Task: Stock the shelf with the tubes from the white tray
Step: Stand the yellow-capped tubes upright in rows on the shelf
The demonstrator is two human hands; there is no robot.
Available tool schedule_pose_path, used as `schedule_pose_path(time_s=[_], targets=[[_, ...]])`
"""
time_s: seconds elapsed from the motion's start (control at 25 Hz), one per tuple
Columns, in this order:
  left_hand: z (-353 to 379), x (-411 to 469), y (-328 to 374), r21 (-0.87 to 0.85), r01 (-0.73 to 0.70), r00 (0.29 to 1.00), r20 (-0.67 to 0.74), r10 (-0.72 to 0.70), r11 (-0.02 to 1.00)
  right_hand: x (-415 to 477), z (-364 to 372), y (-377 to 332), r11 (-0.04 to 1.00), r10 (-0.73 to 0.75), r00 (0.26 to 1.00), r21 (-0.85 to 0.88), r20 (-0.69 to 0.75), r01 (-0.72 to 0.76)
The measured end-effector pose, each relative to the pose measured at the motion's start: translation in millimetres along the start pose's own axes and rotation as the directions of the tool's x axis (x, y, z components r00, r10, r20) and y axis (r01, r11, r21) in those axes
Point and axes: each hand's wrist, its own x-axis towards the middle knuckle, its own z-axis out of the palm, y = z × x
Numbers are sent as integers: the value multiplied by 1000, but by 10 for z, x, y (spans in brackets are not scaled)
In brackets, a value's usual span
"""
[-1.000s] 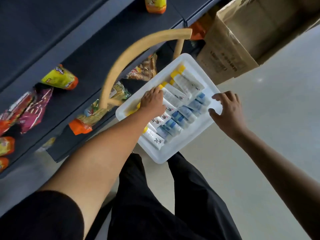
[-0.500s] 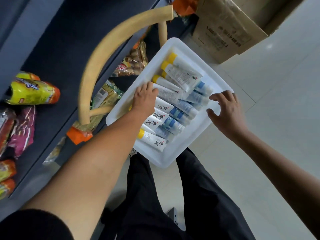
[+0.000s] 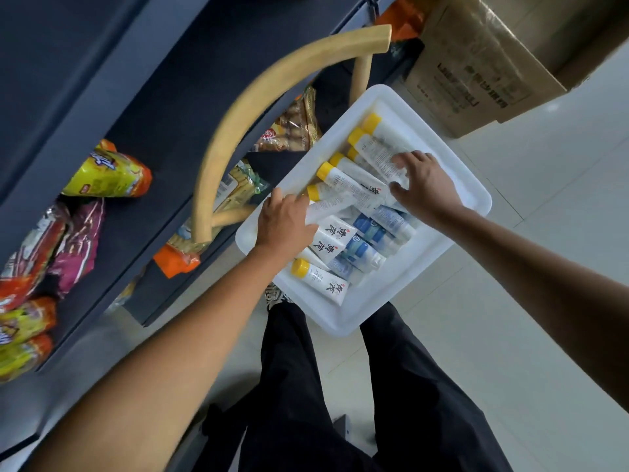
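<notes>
We see the tubes (image 3: 335,248) all lying in the white tray (image 3: 469,212), next to the shelf (image 3: 177,107); left hand (image 3: 286,221) curled round one yellow-capped tube (image 3: 343,201); right hand (image 3: 423,185) over the far tubes, thumb underneath; pinching or resting, we cannot tell; snack bags (image 3: 109,172) on shelf.

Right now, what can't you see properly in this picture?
Head view, the only one:
Whether the left hand and right hand grip tubes: the hands themselves cover the contact.
Small print on the tubes: blurred and too small.
The cardboard box: cut off by the top edge.
The snack bags: cut off by the left edge.
</notes>
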Motion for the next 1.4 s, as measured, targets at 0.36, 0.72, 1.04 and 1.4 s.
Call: schedule_pose_path(time_s=[0.36,0.72,1.04,1.4], targets=[[-265,-802,-70,-455,271,930,-104,-353,848,740,475,-346,941,62,998,-335,13,-54],[-513,-1218,8,-936,198,908,63,-414,291,632,373,-334,971,107,989,-227,102,-81],[-1054,-1672,154,-987,17,941,70,-330,-162,-118,-600,-518,974,185,950,81,253,-212],[-2279,-2536,76,-948,-299,857,-216,-467,-110,-868,-1741,-1282,964,-8,983,263,182,-40]])
